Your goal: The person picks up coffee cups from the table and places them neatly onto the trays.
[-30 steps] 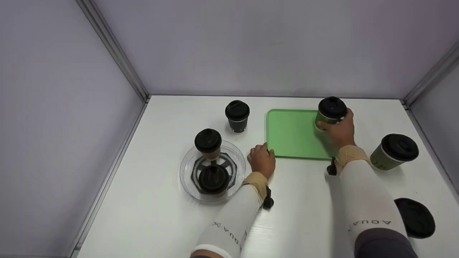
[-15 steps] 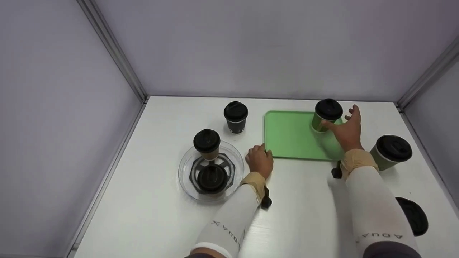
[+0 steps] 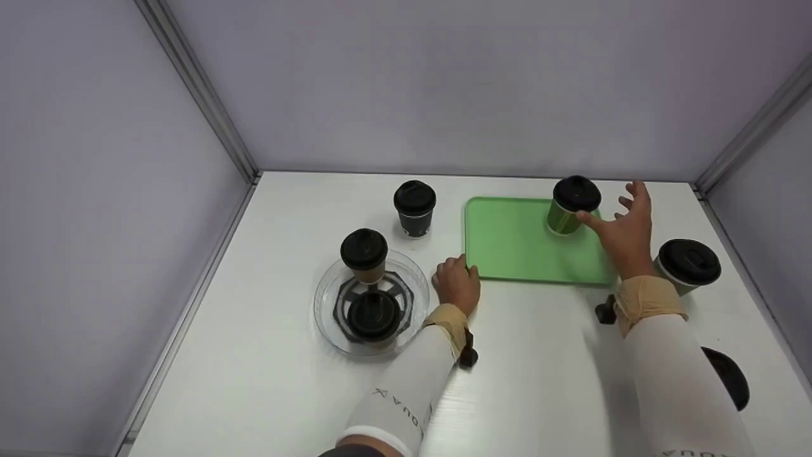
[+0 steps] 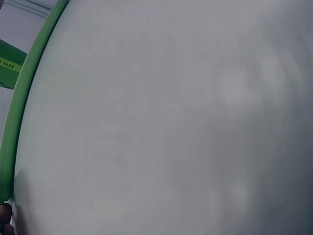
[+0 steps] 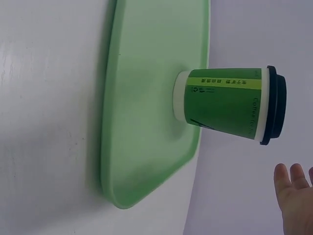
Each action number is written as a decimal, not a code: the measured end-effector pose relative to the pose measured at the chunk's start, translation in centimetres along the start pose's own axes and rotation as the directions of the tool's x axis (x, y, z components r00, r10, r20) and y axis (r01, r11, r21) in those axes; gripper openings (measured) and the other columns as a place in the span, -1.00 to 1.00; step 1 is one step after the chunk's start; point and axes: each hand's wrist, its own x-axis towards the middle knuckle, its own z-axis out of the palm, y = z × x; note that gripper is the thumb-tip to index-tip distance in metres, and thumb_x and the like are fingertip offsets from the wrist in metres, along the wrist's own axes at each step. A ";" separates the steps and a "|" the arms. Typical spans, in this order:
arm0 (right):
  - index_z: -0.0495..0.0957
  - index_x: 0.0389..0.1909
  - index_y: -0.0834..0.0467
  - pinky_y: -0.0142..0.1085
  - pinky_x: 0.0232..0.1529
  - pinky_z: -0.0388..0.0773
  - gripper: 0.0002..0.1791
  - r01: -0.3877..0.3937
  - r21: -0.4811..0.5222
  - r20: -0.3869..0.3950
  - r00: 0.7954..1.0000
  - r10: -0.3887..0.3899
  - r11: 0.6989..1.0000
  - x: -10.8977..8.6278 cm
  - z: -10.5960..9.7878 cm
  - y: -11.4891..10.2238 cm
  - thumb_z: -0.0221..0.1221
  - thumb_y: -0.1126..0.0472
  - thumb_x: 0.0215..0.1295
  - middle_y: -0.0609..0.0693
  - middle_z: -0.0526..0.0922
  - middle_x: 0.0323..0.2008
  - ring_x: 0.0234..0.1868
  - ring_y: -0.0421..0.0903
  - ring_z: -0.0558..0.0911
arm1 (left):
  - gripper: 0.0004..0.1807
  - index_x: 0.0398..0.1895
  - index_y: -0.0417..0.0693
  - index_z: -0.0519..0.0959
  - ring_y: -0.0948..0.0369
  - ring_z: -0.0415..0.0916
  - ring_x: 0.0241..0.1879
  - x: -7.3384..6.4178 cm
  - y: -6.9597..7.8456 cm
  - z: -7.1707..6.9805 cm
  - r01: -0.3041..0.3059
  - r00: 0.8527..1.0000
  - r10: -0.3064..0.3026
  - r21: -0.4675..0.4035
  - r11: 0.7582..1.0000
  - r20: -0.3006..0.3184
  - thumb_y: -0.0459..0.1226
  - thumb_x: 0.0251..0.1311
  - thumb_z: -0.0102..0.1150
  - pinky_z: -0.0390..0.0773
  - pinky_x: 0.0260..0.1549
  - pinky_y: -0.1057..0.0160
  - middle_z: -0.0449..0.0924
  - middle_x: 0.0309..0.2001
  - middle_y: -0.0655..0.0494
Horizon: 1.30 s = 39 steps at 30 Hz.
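A green paper coffee cup (image 3: 564,216) with a black lid stands upright on the green tray (image 3: 514,247), toward its far right corner. My right hand (image 3: 628,235) is just right of the cup, thumb and fingers spread, holding nothing. In the right wrist view a gap shows between its fingers (image 5: 297,177) and the cup (image 5: 225,103). My left hand (image 3: 457,285) grips the tray's near left corner between thumb and curled fingers. The left wrist view shows the tray's rim (image 4: 22,98) and a bit of fingertip at the lower left; most of that hand is out of view.
A clear round dish (image 3: 323,317) on the left holds two black-lidded cups. Behind it stands a dark cup (image 3: 415,219). Right of my right wrist is a larger cup (image 3: 688,261); another black lid (image 3: 729,379) is partly hidden by my forearm. Walls enclose the white table.
My right hand has let go of the green cup, opened its fingers and drawn away to the right. The cup stays on the tray. My left hand keeps its place at the corner.
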 end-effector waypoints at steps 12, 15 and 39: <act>-0.03 0.52 -0.01 -0.21 0.28 0.24 0.13 0.109 0.023 -0.086 0.991 -0.107 0.994 -2.9 -1.5 -2.7 0.48 0.03 0.01 -0.03 0.12 0.42 0.38 -0.13 0.22 | -0.66 0.06 -0.04 0.64 0.03 0.50 -0.03 0.3 0.2 0.5 0.013 1.000 -0.013 0.022 1.000 0.020 -0.12 0.28 0.20 0.37 -0.02 0.00 0.62 -0.11 0.04; 0.02 0.50 0.00 -0.22 0.27 0.24 0.10 0.136 0.039 -0.114 0.985 -0.131 0.990 -3.5 -1.8 -3.3 0.49 0.07 0.00 -0.03 0.16 0.40 0.36 -0.14 0.25 | -0.66 0.06 -0.04 0.65 0.03 0.50 -0.03 0.3 0.3 0.4 0.014 1.000 -0.015 0.018 1.000 0.019 -0.12 0.28 0.21 0.37 -0.02 -0.01 0.62 -0.11 0.04; 0.10 0.46 0.11 -0.29 0.28 0.22 0.08 0.214 0.011 -0.181 0.961 -0.208 0.977 -7.2 -4.7 -5.7 0.51 0.34 -0.07 -0.03 0.28 0.35 0.33 -0.19 0.27 | -0.67 0.04 -0.05 0.65 0.02 0.50 -0.05 0.2 0.3 0.3 -0.001 1.000 0.001 -0.008 1.000 0.006 -0.14 0.27 0.20 0.36 -0.03 -0.01 0.62 -0.12 0.03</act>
